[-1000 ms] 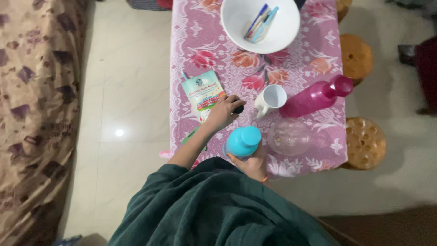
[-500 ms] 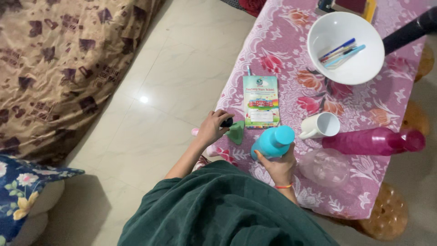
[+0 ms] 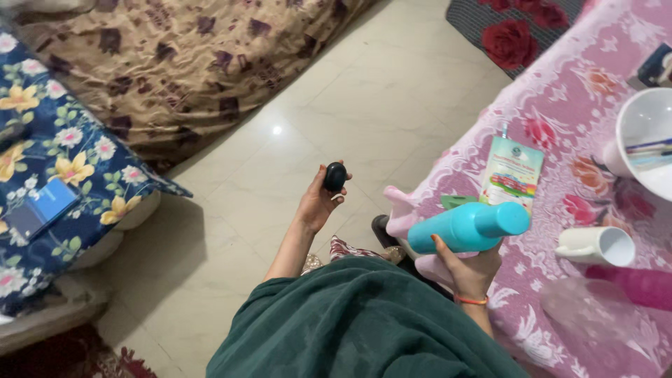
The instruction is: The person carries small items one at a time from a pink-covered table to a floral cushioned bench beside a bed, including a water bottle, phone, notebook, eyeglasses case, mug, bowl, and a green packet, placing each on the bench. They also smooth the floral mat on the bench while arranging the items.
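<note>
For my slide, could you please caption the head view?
Left hand holds a small black cap; right hand grips a turquoise bottle.

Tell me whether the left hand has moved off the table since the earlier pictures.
Yes. The left hand, holding a small dark cap, has moved away from the pink floral table and is now over the floor.

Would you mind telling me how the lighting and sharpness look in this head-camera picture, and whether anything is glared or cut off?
Head view: soft, even indoor light; one small bright glare spot on the floor tiles. The left hand with its dark round object and the right hand holding the turquoise bottle are fairly sharp. The white bowl and pink bottle are cropped at the right edge.
</note>
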`<state>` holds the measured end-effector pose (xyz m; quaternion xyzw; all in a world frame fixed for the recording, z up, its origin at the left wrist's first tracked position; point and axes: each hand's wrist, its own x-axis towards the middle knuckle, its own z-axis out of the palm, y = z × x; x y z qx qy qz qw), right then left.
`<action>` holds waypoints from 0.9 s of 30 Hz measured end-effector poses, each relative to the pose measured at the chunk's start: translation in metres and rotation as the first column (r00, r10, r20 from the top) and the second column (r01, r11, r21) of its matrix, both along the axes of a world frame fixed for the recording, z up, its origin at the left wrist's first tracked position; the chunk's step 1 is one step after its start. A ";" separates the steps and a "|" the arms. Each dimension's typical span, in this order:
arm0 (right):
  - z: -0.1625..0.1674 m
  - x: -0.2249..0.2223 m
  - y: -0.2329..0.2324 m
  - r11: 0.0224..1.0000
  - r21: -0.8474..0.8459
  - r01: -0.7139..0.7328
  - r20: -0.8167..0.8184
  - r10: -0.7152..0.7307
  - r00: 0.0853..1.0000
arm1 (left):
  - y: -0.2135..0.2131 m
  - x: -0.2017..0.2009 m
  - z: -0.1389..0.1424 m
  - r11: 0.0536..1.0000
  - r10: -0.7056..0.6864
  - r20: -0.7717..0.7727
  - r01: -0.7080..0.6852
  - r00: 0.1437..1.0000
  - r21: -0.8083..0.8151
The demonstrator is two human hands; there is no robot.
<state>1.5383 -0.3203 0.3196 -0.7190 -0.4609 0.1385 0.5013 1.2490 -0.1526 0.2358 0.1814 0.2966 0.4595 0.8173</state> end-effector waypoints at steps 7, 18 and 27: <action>-0.014 -0.092 0.039 0.954 0.009 -0.299 0.092 0.297 0.950 | -0.035 -0.137 -0.026 0.893 0.365 -0.227 -0.409 0.903 -0.189; -0.006 -0.237 0.136 0.690 -0.070 -0.720 0.158 0.720 0.675 | -0.161 -0.265 -0.043 0.451 0.835 -0.234 -0.863 0.498 -0.227; -0.012 -0.345 0.256 0.438 -0.049 -0.898 0.049 0.899 0.436 | -0.133 -0.307 -0.057 0.091 0.936 -0.267 -0.891 0.228 -0.445</action>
